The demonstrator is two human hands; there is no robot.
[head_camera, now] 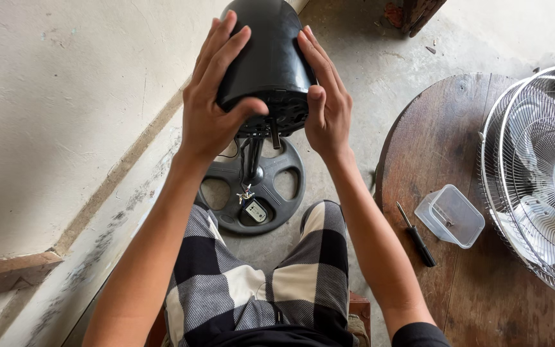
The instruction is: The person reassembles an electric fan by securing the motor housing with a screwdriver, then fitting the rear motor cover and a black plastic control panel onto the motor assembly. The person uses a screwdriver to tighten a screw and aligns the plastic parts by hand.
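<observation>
Wall close on the left, round wooden desk (470, 295) edge on the right; open concrete floor between. Black motor housing (266, 58) held up over the knees, left hand (212, 106) and right hand (325, 103) clamped on its sides. Round base (258, 186) on floor below. On desk: screwdriver (417, 234), clear box (451, 216), fan grille (537, 180)

the fan housing (266, 54) is showing glossy black, the round base (276, 186) dark grey. the shorts (252, 270) are showing a black-and-white check. the table (470, 283) is looking reddish brown, the screwdriver (417, 234) black, the tub (451, 216) clear, the fan guard (537, 173) silver.
</observation>
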